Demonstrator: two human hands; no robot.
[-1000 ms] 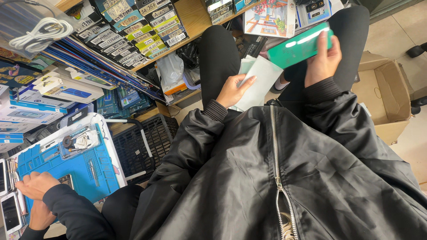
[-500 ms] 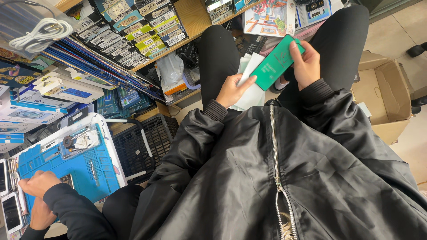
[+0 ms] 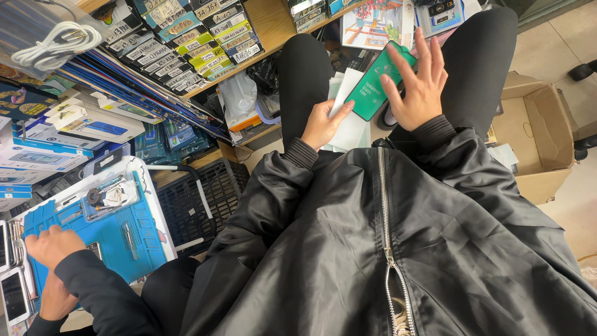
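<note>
The right hand lies spread, fingers extended and pressed flat on the face of a green flat rectangular packet; the thumb meets its near edge, so the packet is pinned rather than clenched. The packet's long axis runs diagonally, from lower left near the left hand up toward the right knee. The left hand's fingertips curl onto white paper sleeves that lie under and just beside the green packet's lower corner, holding them loosely. Both hands rest over the lap, above a glossy black zipped jacket. Another person's hand rests on a blue work mat at lower left, well apart.
</note>
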